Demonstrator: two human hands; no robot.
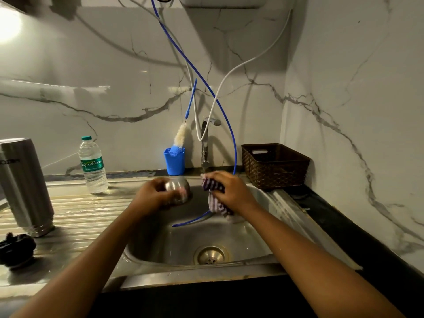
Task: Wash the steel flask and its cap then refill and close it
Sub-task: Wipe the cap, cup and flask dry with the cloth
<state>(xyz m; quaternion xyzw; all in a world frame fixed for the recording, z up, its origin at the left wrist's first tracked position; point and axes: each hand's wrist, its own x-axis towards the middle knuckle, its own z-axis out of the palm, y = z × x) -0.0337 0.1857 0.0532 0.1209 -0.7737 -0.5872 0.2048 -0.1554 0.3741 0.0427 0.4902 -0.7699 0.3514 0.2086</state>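
While your left hand point(154, 197) gripped the steel cap point(177, 185) over the sink point(252, 230), your right hand point(231, 191) clutched a striped cloth point(214, 206); the flask point(23, 184) stood on the surface point(91, 214), far left.

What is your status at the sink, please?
Left hand grips steel cap. Right hand grips striped cloth. Flask on drainboard. Blue hose hangs into sink.

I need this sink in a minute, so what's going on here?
A person is busy at the sink. Their left hand holds the steel cap over the basin, while the right hand grips a striped cloth right beside it. The steel flask stands apart on the drainboard at the left, with a black stopper lying near its base. No water shows at the tap.
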